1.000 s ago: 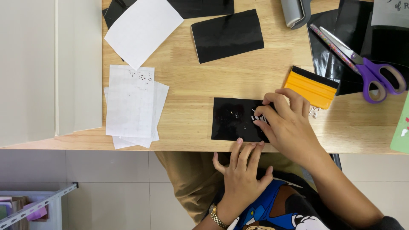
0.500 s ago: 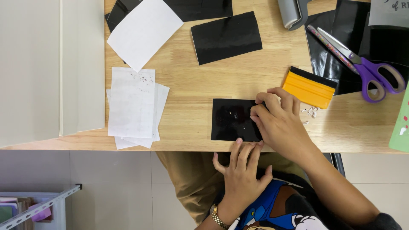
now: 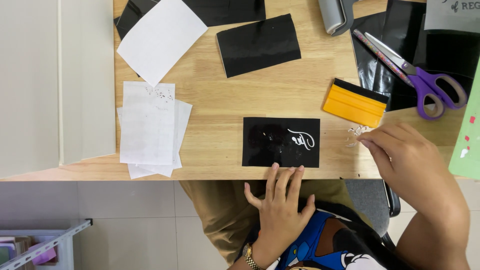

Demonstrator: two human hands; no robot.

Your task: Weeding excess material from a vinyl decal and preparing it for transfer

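- Black vinyl piece [image 3: 281, 142] lies flat at the near edge of the worktop [image 3: 220, 100], centre; a white script shape shows through at its 3 o'clock part where film is already picked away.
- Left hand [image 3: 278, 217]: fingertips [image 3: 286, 170] rest on the piece's 6 o'clock edge, pinning it; grip released, nothing held.
- Right hand [image 3: 405, 155] sits off the piece at its 3 o'clock, fingers pinched together beside a small heap of pale scraps [image 3: 356, 134]; whether a sliver is in the pinch, cannot tell.
- Judgement: weeding step, mid-way — one motif cleared, specks remain at the piece's centre. Next move calls for a fine pinch back on the film while the left hand holds it down.
- Orange squeegee [image 3: 355, 103] at 1 o'clock of the piece; purple scissors [image 3: 420, 75] beyond it.
- White paper sheets [image 3: 150, 130] at 9 o'clock.
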